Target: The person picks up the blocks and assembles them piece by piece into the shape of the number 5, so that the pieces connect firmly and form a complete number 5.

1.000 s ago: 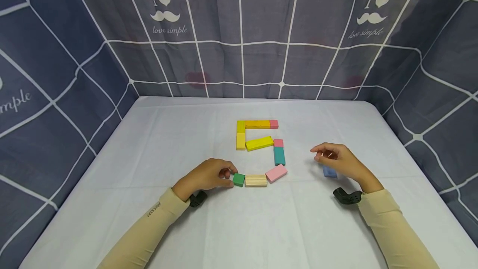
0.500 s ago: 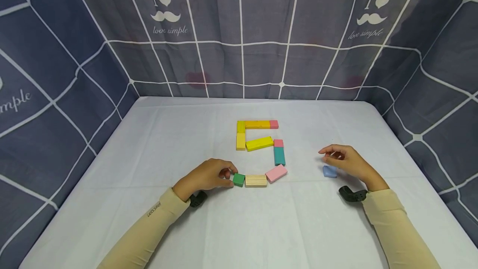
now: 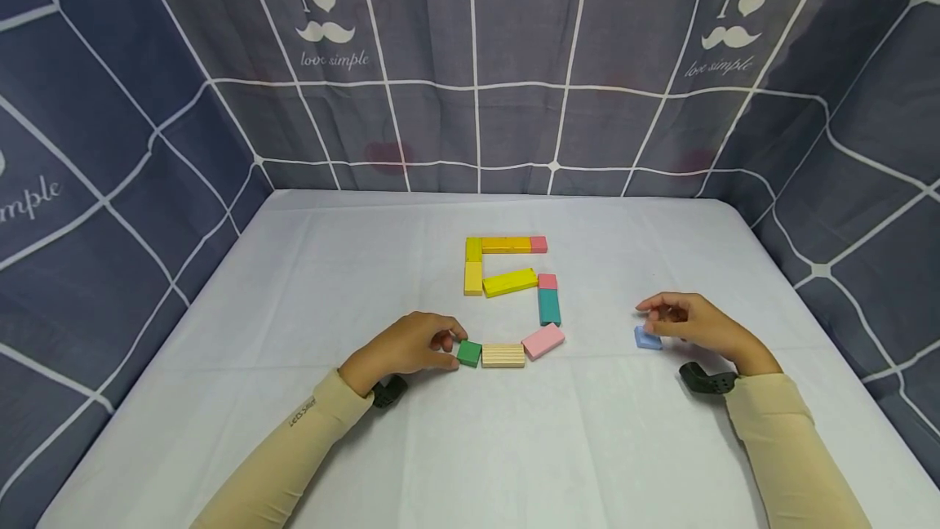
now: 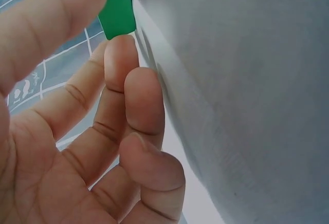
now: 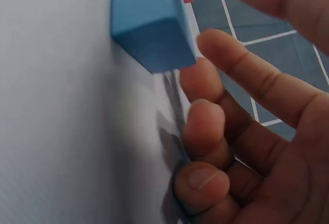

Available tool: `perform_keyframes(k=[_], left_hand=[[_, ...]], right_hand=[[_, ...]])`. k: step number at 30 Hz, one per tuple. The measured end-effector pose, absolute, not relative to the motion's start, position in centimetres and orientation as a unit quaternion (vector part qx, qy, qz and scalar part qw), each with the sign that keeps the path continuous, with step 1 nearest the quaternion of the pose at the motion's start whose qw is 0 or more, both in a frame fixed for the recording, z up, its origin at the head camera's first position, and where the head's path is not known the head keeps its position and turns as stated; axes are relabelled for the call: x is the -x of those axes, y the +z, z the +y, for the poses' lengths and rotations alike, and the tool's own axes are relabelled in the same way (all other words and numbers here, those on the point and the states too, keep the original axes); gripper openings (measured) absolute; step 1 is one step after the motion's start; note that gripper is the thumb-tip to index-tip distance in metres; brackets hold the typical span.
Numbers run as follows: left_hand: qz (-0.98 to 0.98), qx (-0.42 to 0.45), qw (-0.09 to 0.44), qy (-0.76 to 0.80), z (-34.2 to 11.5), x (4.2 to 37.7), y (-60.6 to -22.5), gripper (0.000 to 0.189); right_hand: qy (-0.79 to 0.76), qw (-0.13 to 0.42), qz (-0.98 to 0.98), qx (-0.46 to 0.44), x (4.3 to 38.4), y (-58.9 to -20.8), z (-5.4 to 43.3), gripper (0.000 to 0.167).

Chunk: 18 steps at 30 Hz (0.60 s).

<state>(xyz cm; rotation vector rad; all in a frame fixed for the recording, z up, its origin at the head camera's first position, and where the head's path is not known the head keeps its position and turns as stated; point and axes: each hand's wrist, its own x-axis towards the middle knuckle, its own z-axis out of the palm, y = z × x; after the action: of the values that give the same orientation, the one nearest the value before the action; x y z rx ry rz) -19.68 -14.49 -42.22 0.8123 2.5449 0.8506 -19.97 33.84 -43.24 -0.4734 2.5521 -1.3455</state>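
Observation:
My left hand (image 3: 411,344) pinches a small green block (image 3: 470,353) between thumb and forefinger at the near left end of a line of blocks. In the left wrist view, that green block (image 4: 118,12) shows at the fingertips, partly behind the thumb. A light blue block (image 3: 648,338) lies alone at the right. Just above and beside it is my right hand (image 3: 693,323), fingers loosely bent and holding nothing. The right wrist view has the blue block (image 5: 151,23) close to the fingertips, with a gap to the thumb.
Right of the green block lie a ridged wooden block (image 3: 503,356) and a pink block (image 3: 543,342). A teal block (image 3: 549,307) and several yellow and red blocks continue the curved figure. Patterned dark cloth (image 3: 514,129) walls the white table (image 3: 367,251).
My right hand has moved right and slightly nearer, uncovering more of the blue block. My left hand stays at the green block, which has shifted very slightly left.

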Motion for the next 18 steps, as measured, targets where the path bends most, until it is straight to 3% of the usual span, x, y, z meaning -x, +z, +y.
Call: perform_keyframes(k=[8, 18], left_hand=[[0.899, -0.282, 0.171, 0.288, -14.47, 19.75, -42.21, 0.037], [0.901, -0.280, 0.175, 0.281, -14.54, 19.73, -42.32, 0.040]], right_hand=[[-0.481, 0.133, 0.834, 0.235, 19.95, -43.59, 34.55, 0.040], [-0.462, 0.138, 0.847, 0.226, 19.93, -43.65, 34.53, 0.036]])
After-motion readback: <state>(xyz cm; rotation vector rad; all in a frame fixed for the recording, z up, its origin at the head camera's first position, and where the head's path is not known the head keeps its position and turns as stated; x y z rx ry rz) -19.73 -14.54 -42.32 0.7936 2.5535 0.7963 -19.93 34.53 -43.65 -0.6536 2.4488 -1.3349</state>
